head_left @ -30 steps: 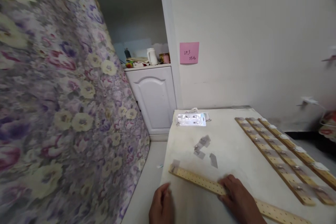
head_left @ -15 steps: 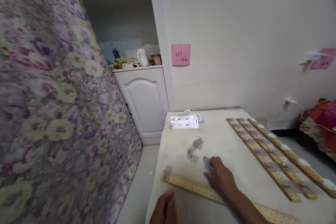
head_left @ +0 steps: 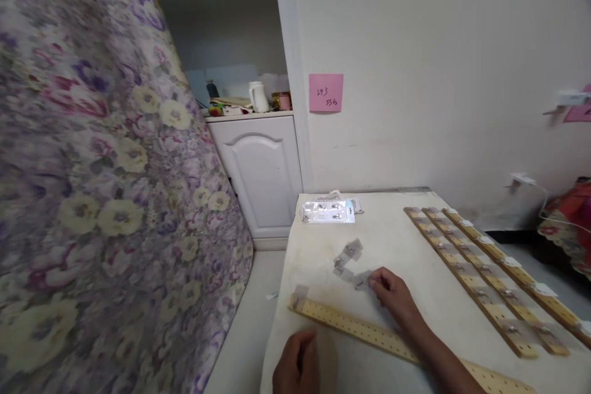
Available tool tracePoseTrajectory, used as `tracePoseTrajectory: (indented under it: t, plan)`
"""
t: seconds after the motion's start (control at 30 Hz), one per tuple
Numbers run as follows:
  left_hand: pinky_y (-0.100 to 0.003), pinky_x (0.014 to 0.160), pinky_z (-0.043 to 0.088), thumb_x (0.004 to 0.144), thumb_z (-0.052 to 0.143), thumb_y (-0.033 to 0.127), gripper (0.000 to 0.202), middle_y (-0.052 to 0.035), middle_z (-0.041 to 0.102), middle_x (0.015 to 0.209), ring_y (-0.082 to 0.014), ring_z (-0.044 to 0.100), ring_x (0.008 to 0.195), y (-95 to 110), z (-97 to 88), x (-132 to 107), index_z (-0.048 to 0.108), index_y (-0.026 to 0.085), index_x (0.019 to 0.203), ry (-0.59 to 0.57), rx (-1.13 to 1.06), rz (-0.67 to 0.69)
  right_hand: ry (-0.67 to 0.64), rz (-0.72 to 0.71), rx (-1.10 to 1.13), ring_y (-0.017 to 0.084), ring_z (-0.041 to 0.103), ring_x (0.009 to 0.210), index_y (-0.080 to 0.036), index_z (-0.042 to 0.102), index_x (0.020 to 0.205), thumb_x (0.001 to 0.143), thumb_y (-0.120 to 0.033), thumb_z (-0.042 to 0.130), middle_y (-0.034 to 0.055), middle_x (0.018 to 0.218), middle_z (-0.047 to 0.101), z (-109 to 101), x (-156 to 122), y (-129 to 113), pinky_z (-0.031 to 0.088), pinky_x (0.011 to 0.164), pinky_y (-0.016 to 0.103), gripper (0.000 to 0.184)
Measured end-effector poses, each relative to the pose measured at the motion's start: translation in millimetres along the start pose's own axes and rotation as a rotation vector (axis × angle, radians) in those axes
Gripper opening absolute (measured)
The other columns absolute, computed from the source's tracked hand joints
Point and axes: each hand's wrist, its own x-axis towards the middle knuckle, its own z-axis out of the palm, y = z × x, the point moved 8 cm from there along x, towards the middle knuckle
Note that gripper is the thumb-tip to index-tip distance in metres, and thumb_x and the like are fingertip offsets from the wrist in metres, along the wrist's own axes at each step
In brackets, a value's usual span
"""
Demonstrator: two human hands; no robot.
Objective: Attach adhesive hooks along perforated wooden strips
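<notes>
My right hand [head_left: 392, 292] pinches the edge of a small clear plastic square [head_left: 362, 281] with a metal fitting, low over the white table. To its left lie a few more clear squares with metal fittings [head_left: 347, 253], close together. A pale wooden strip with rows of holes [head_left: 355, 326] crosses the near part of the table, partly under my right forearm. One clear square [head_left: 300, 294] sits at the strip's left end. Below that end my left hand [head_left: 295, 362] is curled closed, apart from the strip, with nothing visible in it.
Several wooden strips [head_left: 466, 271] carrying clear squares and white pieces lie along the table's right side. A clear package of metal hooks [head_left: 329, 211] rests at the table's back left. A floral curtain [head_left: 115, 197] hangs on the left, beside a white cabinet [head_left: 261, 178].
My right hand, with the clear plastic square, has come lower and closer to the loose squares. My left hand stays curled near the strip. The view has shifted slightly.
</notes>
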Motion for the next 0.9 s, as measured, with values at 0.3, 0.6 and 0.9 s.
tracePoseTrajectory:
  t: [0.3, 0.6, 0.9]
  plan:
    - [-0.029, 0.069, 0.048, 0.078, 0.054, 0.037, 0.028, -0.0050, 0.068, 0.082, -0.0201, 0.062, 0.075, 10, 17.1, 0, 0.064, 0.018, 0.096, -0.008, -0.025, 0.006, -0.364, 0.122, 0.292, 0.007, 0.034, 0.039, -0.020, 0.050, 0.066, 0.071, -0.051, 0.060, -0.0082, 0.050, 0.045, 79, -14, -15, 0.025, 0.042, 0.022, 0.033]
    - [-0.031, 0.080, 0.044, 0.079, 0.050, 0.031, 0.019, -0.0049, 0.066, 0.085, -0.0216, 0.060, 0.084, 4, 7.7, 10, 0.062, 0.020, 0.088, 0.115, 0.156, -0.069, -0.474, 0.018, 0.116, 0.011, 0.047, 0.052, -0.018, 0.060, 0.071, 0.069, -0.030, 0.059, -0.0032, 0.057, 0.058, 120, 7, -15, 0.034, 0.050, 0.023, 0.012]
    - [-0.029, 0.071, 0.040, 0.079, 0.050, 0.030, 0.016, -0.0031, 0.068, 0.081, -0.0204, 0.060, 0.077, -10, 16.6, 12, 0.062, 0.022, 0.086, 0.026, 0.213, -0.131, -0.526, -0.009, 0.075, 0.013, 0.051, 0.059, -0.018, 0.062, 0.075, 0.072, -0.026, 0.052, -0.0020, 0.063, 0.060, 130, 6, -2, 0.038, 0.057, 0.025, 0.013]
